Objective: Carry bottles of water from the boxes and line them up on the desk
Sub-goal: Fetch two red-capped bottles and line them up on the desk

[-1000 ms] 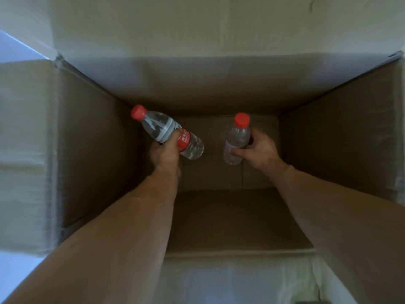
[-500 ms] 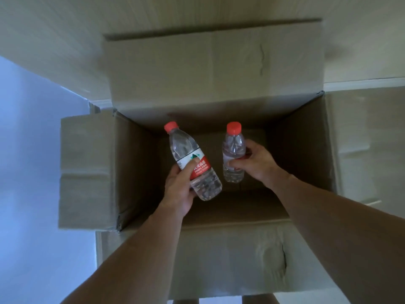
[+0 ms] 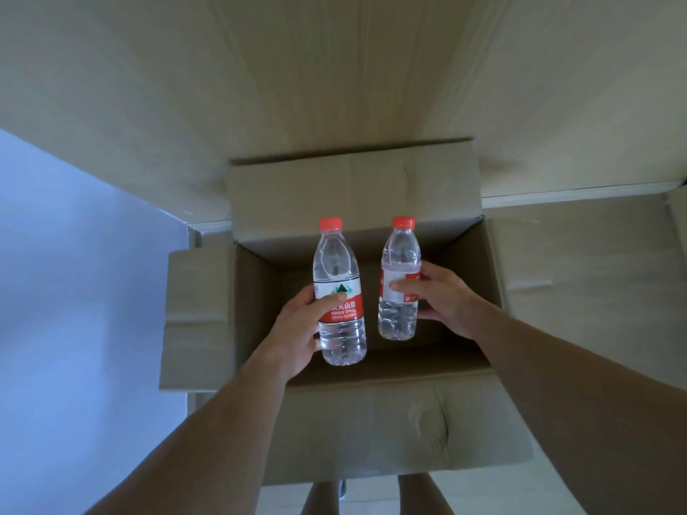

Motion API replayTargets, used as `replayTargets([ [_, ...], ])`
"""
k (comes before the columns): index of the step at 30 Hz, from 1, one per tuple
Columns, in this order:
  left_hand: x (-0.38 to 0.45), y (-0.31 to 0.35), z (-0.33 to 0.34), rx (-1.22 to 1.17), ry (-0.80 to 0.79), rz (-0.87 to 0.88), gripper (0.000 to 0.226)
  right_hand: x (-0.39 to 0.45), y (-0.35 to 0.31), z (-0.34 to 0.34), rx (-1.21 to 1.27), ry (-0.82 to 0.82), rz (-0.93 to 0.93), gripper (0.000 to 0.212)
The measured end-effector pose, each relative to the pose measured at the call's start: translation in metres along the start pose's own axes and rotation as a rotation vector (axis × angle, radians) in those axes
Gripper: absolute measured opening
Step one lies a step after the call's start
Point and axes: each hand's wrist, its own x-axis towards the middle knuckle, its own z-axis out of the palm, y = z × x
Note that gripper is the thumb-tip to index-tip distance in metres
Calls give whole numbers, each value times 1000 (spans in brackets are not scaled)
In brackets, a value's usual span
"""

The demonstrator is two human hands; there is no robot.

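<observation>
I hold two clear water bottles with red caps above an open cardboard box [image 3: 375,433]. My left hand [image 3: 297,328] grips the left bottle [image 3: 336,262] around its red and white label, cap pointing away from me. My right hand [image 3: 442,299] grips the right bottle [image 3: 399,250] at its label, and that bottle is also upright in view. Both bottles hover over the box opening, a short gap between them. The box bottom that shows looks dark and bare.
The box flaps are folded outward on all sides, with the far flap [image 3: 353,191] against a pale wood-grain wall [image 3: 334,68]. A second cardboard box [image 3: 594,262] stands to the right. A light blue surface [image 3: 74,291] lies to the left. My legs show below the box.
Both hands have risen out of the box with their bottles. The left bottle has turned from slanting to nearly straight. The view has pulled back, so the whole box shows.
</observation>
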Motion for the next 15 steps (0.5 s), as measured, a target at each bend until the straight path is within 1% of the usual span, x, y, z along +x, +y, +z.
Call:
replayTargets([
  [3,-14,15,8,24,-31,17,50,-16,-9,-6,18,-38,12,36],
  [6,-24,26,19,52,-70,37,49,-27,-17,-9,28,-36,21,35],
  [10,-34,36,35,60,-61,57,52,-41,-25,-13,47,-22,25,33],
  [15,-44,48,53,63,-69,85,50,-64,-37,-18,115,-81,44,36],
])
